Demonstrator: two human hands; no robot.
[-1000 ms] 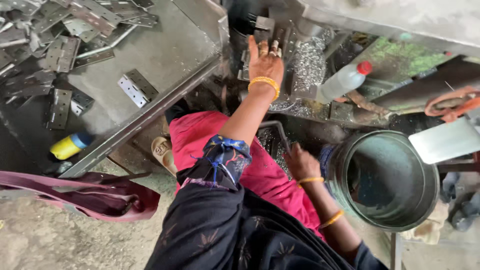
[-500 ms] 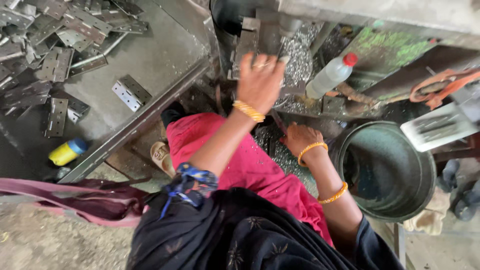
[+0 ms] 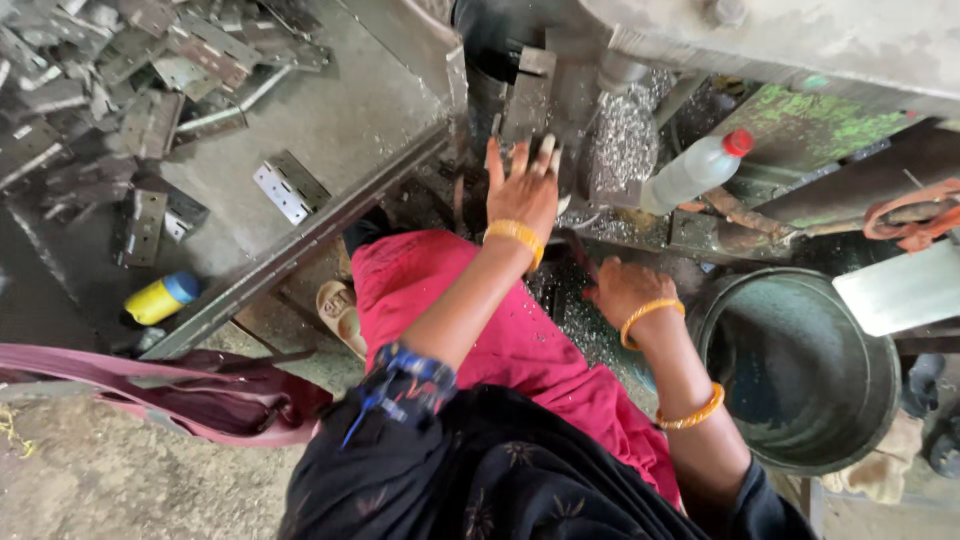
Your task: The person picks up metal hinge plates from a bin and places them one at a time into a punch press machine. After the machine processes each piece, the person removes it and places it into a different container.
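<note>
My left hand (image 3: 525,190) lies flat, fingers spread, on the machine's metal block (image 3: 528,95). My right hand (image 3: 625,290) curls shut; what it grips is hidden.

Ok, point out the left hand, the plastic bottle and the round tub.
left hand (image 3: 524,192), head view, back of the hand
plastic bottle (image 3: 688,175), head view, clear body
round tub (image 3: 880,345), head view, right rim

Metal workshop: hinge blanks (image 3: 110,110) piled on steel bench (image 3: 350,110), swarf (image 3: 625,130) round machine (image 3: 700,40), steel tub (image 3: 800,370).
</note>
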